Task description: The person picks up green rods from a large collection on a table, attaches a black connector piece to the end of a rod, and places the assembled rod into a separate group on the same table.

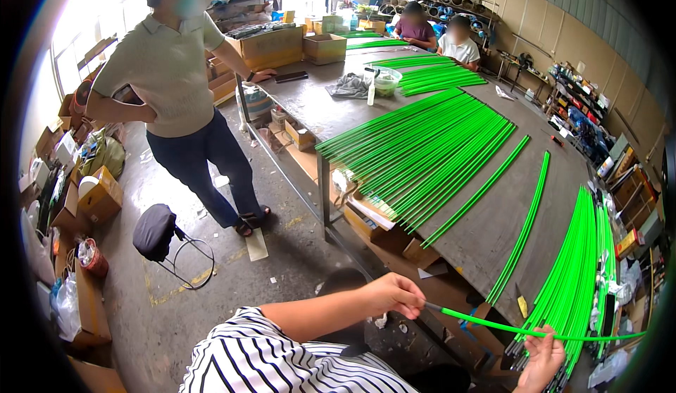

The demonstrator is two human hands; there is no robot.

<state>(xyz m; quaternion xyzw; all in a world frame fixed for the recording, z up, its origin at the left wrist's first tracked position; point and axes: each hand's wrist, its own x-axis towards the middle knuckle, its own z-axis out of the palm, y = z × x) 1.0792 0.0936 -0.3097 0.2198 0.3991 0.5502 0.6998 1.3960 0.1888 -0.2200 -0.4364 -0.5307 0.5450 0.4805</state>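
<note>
A long, thin, bright green rod point(479, 322) with a dark grey end spans between my hands over the near table edge. My left hand point(394, 296) pinches its dark end between thumb and fingers. Farther right along the rod, my right hand point(542, 360) has its fingers closed round the green part. Beneath and beyond the right hand lies a dense pile of similar green rods point(569, 273). A small yellow-handled tool point(522, 304), seemingly a knife, rests on the table beside that pile. Left of it, a pair of green rods point(524, 227) lies apart.
Many green rods point(443, 136) lie side by side across the grey table point(493, 227), some ends overhanging its left edge. A person point(183, 76) stands at the left, one hand on the table. Two people sit at the far end. A black-seated stool point(155, 231) stands on the floor.
</note>
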